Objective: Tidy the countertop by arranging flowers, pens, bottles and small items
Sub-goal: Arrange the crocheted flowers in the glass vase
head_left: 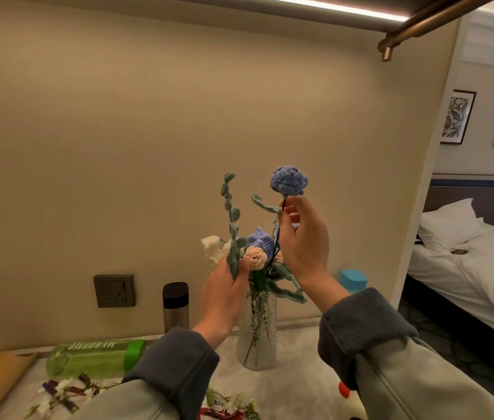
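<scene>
A clear glass vase [257, 334] stands on the pale countertop [297, 380] and holds crocheted flowers: white [211, 247], peach [255, 257] and a blue bud [260, 237]. My right hand [303, 244] pinches the thin dark stem of a blue crocheted rose [288, 180], held above the bouquet. My left hand [224, 295] grips a tall green crocheted leaf sprig [231, 216] at the vase's left side. The stems' lower ends show through the glass.
A green plastic bottle [94, 356] lies on its side at the left. A steel flask with black cap [176, 307] stands by the wall socket [115, 291]. A blue-capped bottle [353, 280] stands behind my right wrist. Small flowers and candy wrappers [221, 407] litter the front. A bed lies at right.
</scene>
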`<state>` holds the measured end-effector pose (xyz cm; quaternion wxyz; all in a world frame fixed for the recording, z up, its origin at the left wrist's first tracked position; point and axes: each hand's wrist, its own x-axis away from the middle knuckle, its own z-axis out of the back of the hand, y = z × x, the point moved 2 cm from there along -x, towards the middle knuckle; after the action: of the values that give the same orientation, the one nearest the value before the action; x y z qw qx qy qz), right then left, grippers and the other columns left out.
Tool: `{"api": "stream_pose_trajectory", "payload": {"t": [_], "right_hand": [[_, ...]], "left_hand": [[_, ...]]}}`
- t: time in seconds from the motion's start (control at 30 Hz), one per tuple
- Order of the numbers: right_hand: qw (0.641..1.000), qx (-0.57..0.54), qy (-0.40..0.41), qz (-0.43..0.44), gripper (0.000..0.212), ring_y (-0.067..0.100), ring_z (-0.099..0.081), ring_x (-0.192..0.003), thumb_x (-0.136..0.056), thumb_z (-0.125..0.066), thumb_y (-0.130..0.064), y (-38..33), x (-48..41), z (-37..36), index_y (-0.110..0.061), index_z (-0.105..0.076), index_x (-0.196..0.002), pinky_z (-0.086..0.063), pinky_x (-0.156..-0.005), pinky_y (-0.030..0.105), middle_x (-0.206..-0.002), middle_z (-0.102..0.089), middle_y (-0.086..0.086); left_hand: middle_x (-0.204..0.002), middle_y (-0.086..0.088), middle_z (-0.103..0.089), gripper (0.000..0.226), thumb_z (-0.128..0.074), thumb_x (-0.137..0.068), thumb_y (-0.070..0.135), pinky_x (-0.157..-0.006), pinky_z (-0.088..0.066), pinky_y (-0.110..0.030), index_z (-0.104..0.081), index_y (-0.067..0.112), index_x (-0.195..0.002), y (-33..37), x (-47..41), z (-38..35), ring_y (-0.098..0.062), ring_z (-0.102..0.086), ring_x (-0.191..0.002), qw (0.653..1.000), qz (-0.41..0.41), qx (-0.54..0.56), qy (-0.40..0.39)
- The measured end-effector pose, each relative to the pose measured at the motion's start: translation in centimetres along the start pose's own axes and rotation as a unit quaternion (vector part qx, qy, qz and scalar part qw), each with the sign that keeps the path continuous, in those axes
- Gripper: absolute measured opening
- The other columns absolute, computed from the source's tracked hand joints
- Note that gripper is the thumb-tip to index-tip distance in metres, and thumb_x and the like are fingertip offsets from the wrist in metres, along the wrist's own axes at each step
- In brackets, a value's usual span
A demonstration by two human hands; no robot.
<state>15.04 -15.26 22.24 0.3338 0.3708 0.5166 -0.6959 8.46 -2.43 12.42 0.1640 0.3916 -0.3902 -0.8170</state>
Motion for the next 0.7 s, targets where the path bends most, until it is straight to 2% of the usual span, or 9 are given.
{"api": "stream_pose_trajectory", "payload": {"t": [0.07, 0.2, 0.3, 0.4, 0.6, 0.7], "right_hand": [[1.0, 0.004, -0.009, -0.004, 0.009, 0.014, -0.062, -0.073, -0.095, -0.056, -0.012, 0.2, 0.1, 0.0, -0.014, -0.06, -0.104, -0.055, -0.061, 0.037, -0.092, -0.067, -0.001], [1.0, -0.02, 0.014, 0.0, 0.008, 0.013, -0.062, -0.074, -0.095, -0.058, -0.012, 0.2, -0.2, 0.2, -0.013, -0.059, -0.103, -0.053, -0.061, 0.034, -0.091, -0.067, -0.001], [0.997, -0.05, 0.055, 0.005, 0.008, 0.011, -0.06, -0.073, -0.094, -0.059, -0.011, -0.1, -0.5, 0.7, -0.011, -0.059, -0.102, -0.051, -0.062, 0.028, -0.09, -0.066, 0.0], [0.996, -0.056, 0.067, 0.019, 0.009, 0.012, -0.06, -0.074, -0.094, -0.06, -0.01, -0.4, -0.6, 0.9, -0.009, -0.059, -0.103, -0.052, -0.063, 0.028, -0.091, -0.066, 0.001], [0.999, -0.033, 0.028, 0.004, 0.008, 0.014, -0.062, -0.075, -0.095, -0.058, -0.011, 0.3, 0.0, 0.6, -0.011, -0.06, -0.103, -0.053, -0.062, 0.035, -0.092, -0.067, 0.002], [1.0, -0.005, -0.016, -0.017, 0.008, 0.016, -0.064, -0.076, -0.095, -0.057, -0.013, 1.3, 0.5, 0.1, -0.015, -0.06, -0.103, -0.053, -0.062, 0.035, -0.091, -0.068, -0.001]], "left_hand": [[-0.084, 0.02, -0.06, 0.048, -0.03, -0.09, 0.068, -0.057, -0.042, -0.025, -0.057, 0.034, -0.111, 0.1, 0.0, 0.0, 0.004, -0.055, -0.074, 1.0, -0.002, 0.0, -0.002], [-0.087, 0.017, -0.062, 0.043, -0.032, -0.093, 0.063, -0.056, -0.04, -0.026, -0.058, 0.033, -0.109, 0.0, 0.0, -0.3, -0.004, -0.059, -0.076, 1.0, 0.01, 0.001, 0.003], [-0.084, 0.019, -0.06, 0.037, -0.035, -0.096, 0.058, -0.056, -0.038, -0.024, -0.058, 0.032, -0.109, 0.0, -0.1, -0.4, 0.0, -0.055, -0.074, 1.0, 0.023, -0.002, 0.004], [-0.082, 0.021, -0.059, 0.037, -0.035, -0.095, 0.06, -0.055, -0.035, -0.02, -0.057, 0.034, -0.108, 0.0, -0.1, -0.5, 0.007, -0.053, -0.072, 1.0, 0.028, 0.0, 0.004], [-0.08, 0.022, -0.057, 0.046, -0.03, -0.092, 0.065, -0.053, -0.033, -0.02, -0.058, 0.032, -0.108, 0.4, 0.0, -0.6, 0.009, -0.05, -0.071, 1.0, 0.019, -0.006, 0.011], [-0.084, 0.019, -0.058, 0.052, -0.029, -0.089, 0.069, -0.052, -0.033, -0.019, -0.058, 0.032, -0.112, 0.5, 0.0, -0.5, 0.004, -0.051, -0.07, 1.0, 0.01, -0.001, 0.008]]}}
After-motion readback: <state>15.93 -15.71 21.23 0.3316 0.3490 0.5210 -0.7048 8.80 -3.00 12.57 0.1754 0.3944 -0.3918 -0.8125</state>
